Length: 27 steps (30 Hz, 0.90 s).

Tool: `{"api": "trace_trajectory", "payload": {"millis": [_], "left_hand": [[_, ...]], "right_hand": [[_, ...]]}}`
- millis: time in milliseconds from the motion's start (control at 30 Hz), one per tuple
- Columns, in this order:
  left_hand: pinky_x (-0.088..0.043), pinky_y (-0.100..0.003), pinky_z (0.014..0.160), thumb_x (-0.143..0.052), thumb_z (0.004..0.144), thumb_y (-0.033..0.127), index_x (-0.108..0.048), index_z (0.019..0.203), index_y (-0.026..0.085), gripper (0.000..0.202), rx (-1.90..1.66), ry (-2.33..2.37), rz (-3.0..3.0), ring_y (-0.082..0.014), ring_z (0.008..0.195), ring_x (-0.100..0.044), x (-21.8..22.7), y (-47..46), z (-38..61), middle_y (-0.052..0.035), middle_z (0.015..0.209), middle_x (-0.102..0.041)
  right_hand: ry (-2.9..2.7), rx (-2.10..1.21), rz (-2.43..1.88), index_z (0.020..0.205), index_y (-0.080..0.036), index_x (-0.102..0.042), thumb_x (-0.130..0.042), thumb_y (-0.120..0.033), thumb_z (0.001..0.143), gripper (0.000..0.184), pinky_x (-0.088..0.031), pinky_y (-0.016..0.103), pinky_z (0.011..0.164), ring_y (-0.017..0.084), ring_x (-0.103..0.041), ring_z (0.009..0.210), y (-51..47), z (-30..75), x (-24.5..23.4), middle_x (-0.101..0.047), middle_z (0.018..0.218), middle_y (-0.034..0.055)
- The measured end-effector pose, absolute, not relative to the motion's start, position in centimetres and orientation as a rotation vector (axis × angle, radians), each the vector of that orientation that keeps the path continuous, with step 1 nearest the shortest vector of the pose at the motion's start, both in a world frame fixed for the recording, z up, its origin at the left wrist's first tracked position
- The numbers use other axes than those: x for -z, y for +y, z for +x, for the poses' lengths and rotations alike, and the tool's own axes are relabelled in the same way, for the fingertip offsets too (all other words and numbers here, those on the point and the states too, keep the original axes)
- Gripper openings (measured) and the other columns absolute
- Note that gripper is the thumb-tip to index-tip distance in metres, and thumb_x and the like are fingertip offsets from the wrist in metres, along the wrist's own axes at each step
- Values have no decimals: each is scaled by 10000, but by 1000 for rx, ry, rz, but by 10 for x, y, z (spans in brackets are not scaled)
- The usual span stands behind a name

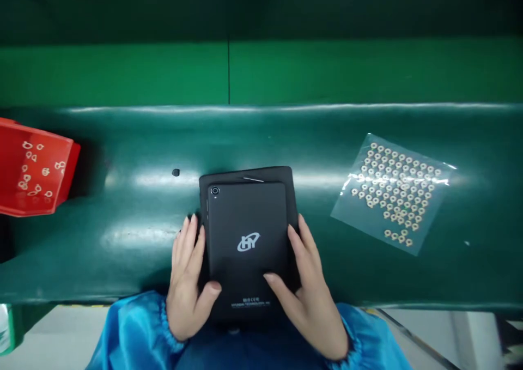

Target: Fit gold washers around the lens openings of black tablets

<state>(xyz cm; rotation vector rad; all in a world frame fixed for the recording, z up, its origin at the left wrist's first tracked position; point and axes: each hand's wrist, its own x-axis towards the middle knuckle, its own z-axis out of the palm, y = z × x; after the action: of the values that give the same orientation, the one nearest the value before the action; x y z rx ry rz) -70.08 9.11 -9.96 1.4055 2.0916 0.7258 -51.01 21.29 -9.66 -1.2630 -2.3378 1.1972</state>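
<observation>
A black tablet [245,212] lies with its back up, showing a silver "HY" logo and a camera lens at its upper left corner. Beneath it, a larger black flat rectangular piece [273,174] sticks out at the top and sides; I cannot tell its kind. My left hand [190,277] holds the left side, fingers straight along the edge and thumb over the tablet's lower left. On the other side, my right hand [306,288] has its fingers along the right edge and its thumb on the tablet's back.
At far left stands a red bin [61,146] holding small ring-shaped pieces [46,171]. A clear sheet [347,206] with rows of small ring-shaped stickers [402,185] lies at right. One small black bit [175,172] rests on the green table mat [134,141].
</observation>
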Motion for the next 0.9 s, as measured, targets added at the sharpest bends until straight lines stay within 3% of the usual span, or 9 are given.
{"api": "trace_trajectory", "payload": {"millis": [100,200,300,367,500,667,733,833,900], "left_hand": [[-353,-488,1147,-141,977,518,-202,1519,214,625,-1028,1949,1205,-291,1436,-259,80,102,-692,-93,1579,-232],[-491,-386,1064,-184,984,491,-244,1505,285,564,-1168,1812,1202,-254,1377,-386,51,129,-675,-45,1542,-331],[-556,-371,992,-321,994,383,-357,1449,308,462,-1163,1662,1332,-274,1354,-421,26,164,-649,-44,1564,-279],[-565,-375,978,-356,991,321,-401,1418,287,431,-1136,1616,1406,-284,1358,-414,16,182,-636,-57,1583,-221],[-572,-325,954,-444,962,287,-405,1422,291,461,-1090,1628,1437,-267,1362,-413,16,185,-643,-35,1579,-233],[-562,-216,900,-591,875,390,-325,1473,335,657,-1238,1769,880,-250,1315,-476,35,157,-695,29,1494,-422],[-564,-144,802,-695,775,460,-317,1466,370,793,-1268,1834,487,-237,1263,-530,44,149,-711,55,1464,-465],[-551,-113,747,-801,637,485,-396,1418,399,883,-1236,1902,134,-230,1217,-565,55,142,-724,72,1382,-554],[-491,-185,967,-799,639,482,-475,1367,398,802,-1257,1945,46,-241,1283,-501,58,139,-730,93,1356,-573]], "right_hand": [[-2219,-1331,-1183,1541,-285,-104,-501,-328,965,701,-267,571,1138,301,-115,1465,220,-512,99,-76,1606,85],[-2050,-1532,-1095,1540,-296,-126,-434,-372,992,634,-209,538,1166,267,-132,1464,232,-507,98,-115,1605,52],[-1849,-1723,-1057,1526,-293,-223,-354,-454,1002,564,-325,437,1149,230,-301,1416,240,-498,94,-294,1554,47],[-1753,-1758,-1044,1498,-280,-313,-187,-498,1010,549,-453,399,1058,216,-478,1308,243,-492,92,-487,1432,76],[-1390,-1934,-1113,1290,-236,-587,39,-556,972,771,-533,460,912,254,-674,1031,249,-480,91,-716,1048,116],[-713,-2203,-1180,1127,-195,-671,-88,-863,809,942,-523,455,858,303,-674,993,259,-465,106,-722,981,128],[-566,-2284,-1170,1064,-190,-687,-239,-909,758,900,-516,438,837,300,-683,952,261,-458,116,-726,953,117],[-471,-2357,-1170,981,-187,-694,-668,-647,721,529,-537,395,765,268,-706,792,262,-447,125,-738,843,76],[-468,-2353,-1178,986,-177,-686,-789,-417,634,438,-554,381,713,257,-703,701,264,-443,125,-736,785,60]]}}
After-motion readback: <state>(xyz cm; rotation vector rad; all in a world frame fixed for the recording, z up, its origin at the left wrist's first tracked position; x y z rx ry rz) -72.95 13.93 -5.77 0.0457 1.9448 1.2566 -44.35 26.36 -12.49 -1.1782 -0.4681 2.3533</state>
